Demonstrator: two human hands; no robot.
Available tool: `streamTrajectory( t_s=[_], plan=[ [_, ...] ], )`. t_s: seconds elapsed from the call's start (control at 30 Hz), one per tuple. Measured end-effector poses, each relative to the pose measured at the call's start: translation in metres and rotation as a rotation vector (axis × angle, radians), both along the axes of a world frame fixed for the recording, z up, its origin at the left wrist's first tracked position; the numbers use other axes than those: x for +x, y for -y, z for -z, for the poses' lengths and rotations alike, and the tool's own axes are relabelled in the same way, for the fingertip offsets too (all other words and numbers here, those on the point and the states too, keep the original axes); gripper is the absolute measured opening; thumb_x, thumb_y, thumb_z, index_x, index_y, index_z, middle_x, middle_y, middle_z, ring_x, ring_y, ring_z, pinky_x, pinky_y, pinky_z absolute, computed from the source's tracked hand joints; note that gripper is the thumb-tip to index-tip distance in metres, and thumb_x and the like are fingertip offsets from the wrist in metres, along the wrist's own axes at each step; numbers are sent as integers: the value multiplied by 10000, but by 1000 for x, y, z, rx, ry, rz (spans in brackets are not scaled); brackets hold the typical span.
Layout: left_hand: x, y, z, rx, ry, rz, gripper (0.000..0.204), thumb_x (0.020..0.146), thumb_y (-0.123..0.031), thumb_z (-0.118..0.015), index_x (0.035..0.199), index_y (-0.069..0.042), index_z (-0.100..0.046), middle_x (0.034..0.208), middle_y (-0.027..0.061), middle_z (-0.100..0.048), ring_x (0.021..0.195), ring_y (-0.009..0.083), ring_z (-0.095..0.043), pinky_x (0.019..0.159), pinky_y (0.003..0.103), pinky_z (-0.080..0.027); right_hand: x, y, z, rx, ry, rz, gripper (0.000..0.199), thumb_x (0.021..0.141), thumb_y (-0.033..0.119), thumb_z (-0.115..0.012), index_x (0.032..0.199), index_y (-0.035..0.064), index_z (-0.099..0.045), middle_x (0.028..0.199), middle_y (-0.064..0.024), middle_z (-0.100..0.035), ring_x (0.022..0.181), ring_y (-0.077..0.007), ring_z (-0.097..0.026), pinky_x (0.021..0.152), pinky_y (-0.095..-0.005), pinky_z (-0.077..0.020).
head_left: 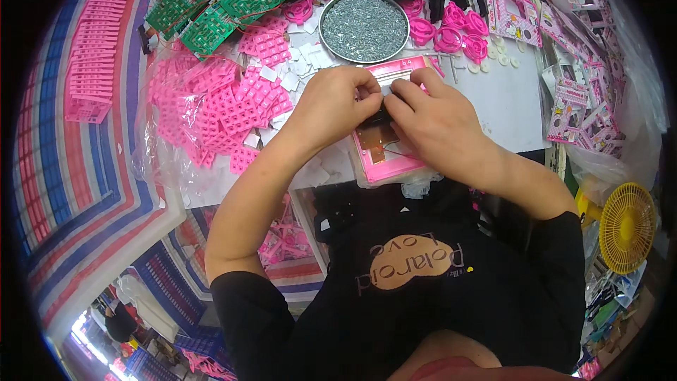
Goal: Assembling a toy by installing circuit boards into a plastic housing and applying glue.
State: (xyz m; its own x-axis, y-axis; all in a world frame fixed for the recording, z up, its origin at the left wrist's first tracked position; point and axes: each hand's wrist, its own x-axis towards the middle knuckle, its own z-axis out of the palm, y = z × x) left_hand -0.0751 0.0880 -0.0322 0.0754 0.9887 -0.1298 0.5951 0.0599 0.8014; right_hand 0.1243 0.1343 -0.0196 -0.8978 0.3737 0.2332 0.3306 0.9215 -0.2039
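Observation:
In front of me lies a pink rectangular plastic casing (396, 168), its inside facing up, with a brown panel, a thin red wire and a black part in it. Over its left side my left hand (337, 104) is closed, thumb and fingertips pinched together by the black part. My right hand (438, 114) reaches over the casing from the right with curled fingers, its tips close to the left hand's. A small pale piece shows between the two hands. What either hand grips is too covered to make out.
A round tin of small metal screws (364, 27) stands just beyond the casing. Pink button pads (236, 109) lie left, green circuit boards (247, 3) far left, pink rings (448, 39) far right. Printed pink panels (585, 109) fill a bag at right, near a yellow fan (626, 228).

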Motion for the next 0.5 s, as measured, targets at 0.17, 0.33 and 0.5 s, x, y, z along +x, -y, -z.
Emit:
streamTrajectory(
  t_s=[0.17,0.33,0.5],
  plan=[
    [-4,-13,-4,-143,1,54,172,805,-142,-697,870,18,-696,703,64,-652,619,125,-587,589,292,-480,-2,4,-9,157,171,-57,228,744,136,-611,925,-2,-628,891,-96,-567,926,-251,-533,738,-310,-469],
    [-13,-22,13,-323,196,32,135,799,-110,-699,840,19,-694,702,30,-647,640,89,-579,586,267,-475,0,2,-7,61,94,-52,237,745,124,-608,925,-28,-627,892,-110,-563,887,-252,-518,768,-302,-453],
    [-10,-27,6,-247,84,77,148,815,-113,-700,847,31,-694,716,42,-665,646,89,-590,591,266,-481,-1,5,-6,219,158,-48,248,745,111,-610,940,-42,-624,900,-116,-565,883,-269,-514,787,-331,-459]
  ],
)
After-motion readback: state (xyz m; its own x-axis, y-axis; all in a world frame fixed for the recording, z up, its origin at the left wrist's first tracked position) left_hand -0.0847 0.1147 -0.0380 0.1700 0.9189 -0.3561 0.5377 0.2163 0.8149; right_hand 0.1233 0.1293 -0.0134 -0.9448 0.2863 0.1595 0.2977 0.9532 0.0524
